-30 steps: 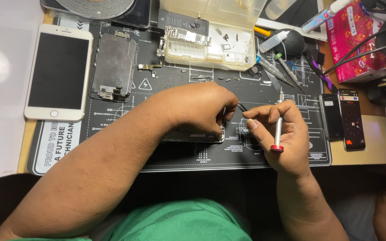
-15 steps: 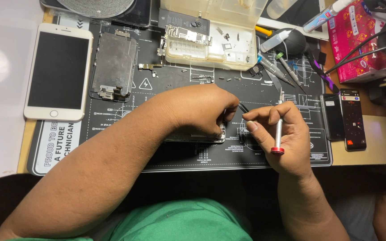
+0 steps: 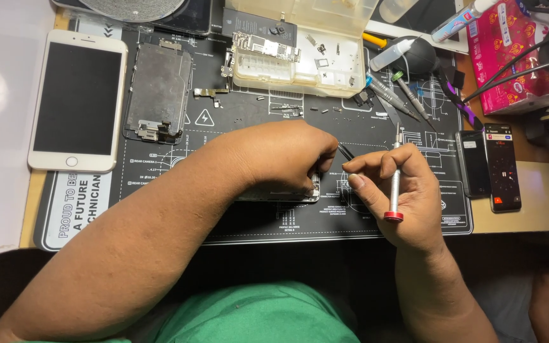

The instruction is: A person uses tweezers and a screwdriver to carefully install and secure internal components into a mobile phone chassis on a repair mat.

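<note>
My left hand rests over an opened phone body on the black repair mat, covering most of it. My right hand sits just to the right. It holds a thin silver screwdriver with a red cap along the palm, and its thumb and forefinger pinch dark tweezers whose tips point toward the left hand. What lies under the left fingers is hidden.
A white phone lies at the left, a metal shield plate beside it. A clear parts box stands at the back. Screwdrivers, a blower, a small dark phone and a pink packet sit right.
My right hand has shifted slightly, its fingers drawn a little closer to the left hand. The left hand stays on the phone body.
</note>
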